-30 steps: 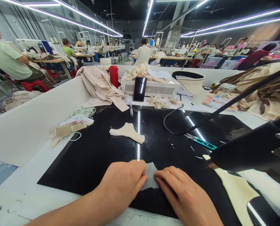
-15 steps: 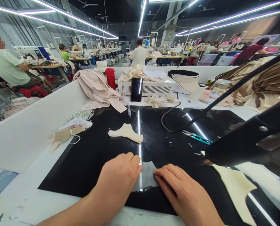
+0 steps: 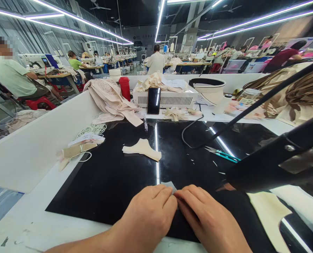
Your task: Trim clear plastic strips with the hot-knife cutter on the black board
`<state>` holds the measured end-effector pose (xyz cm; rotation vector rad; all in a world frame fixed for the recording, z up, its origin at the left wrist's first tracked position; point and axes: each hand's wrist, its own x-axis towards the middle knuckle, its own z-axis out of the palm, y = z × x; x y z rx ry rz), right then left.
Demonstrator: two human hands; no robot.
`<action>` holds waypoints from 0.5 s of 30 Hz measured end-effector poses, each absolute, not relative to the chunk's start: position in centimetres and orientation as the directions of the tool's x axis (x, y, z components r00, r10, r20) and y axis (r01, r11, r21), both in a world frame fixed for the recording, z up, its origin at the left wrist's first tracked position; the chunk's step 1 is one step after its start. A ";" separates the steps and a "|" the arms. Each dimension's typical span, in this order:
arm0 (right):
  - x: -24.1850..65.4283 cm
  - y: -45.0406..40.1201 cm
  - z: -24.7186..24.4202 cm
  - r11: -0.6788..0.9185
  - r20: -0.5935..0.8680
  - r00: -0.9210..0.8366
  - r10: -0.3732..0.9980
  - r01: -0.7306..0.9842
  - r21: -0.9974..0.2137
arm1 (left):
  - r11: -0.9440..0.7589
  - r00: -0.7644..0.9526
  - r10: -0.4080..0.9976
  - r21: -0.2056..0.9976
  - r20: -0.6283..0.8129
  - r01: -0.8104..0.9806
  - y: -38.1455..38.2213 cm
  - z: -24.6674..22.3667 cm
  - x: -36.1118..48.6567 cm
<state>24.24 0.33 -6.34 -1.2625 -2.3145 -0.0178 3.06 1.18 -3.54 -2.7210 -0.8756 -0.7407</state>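
Close together at the front of the black mat (image 3: 106,182), my two hands meet over a thin, greyish, see-through piece of fabric (image 3: 169,184). Only its far corner shows. My left hand (image 3: 148,214) has its fingers closed on the left part, covering most of it. With thumb and fingers pinched, my right hand (image 3: 206,214) grips the right edge. Beyond them lies a small stack of cream fabric pieces (image 3: 142,149). Right of my right hand, a larger cream fabric piece (image 3: 269,214) lies partly under a black machine arm (image 3: 274,161).
Teal-handled thread snips (image 3: 222,154) and a black cable (image 3: 184,137) are on the mat's right side. A phone (image 3: 153,101) leans on a white vented box (image 3: 169,100). Beige fabric (image 3: 114,102) and pale cord (image 3: 92,130) lie left. Co-workers sit at sewing machines beyond.
My left hand has slid right until it meets my right hand, covering more of the greyish fabric. My right hand has stayed nearly in place.
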 end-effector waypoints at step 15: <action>24.1 0.3 -5.6 0.568 0.447 -0.434 0.782 0.792 -0.225 | -0.799 0.709 0.517 -0.027 0.480 0.601 1.1 -4.0 2.8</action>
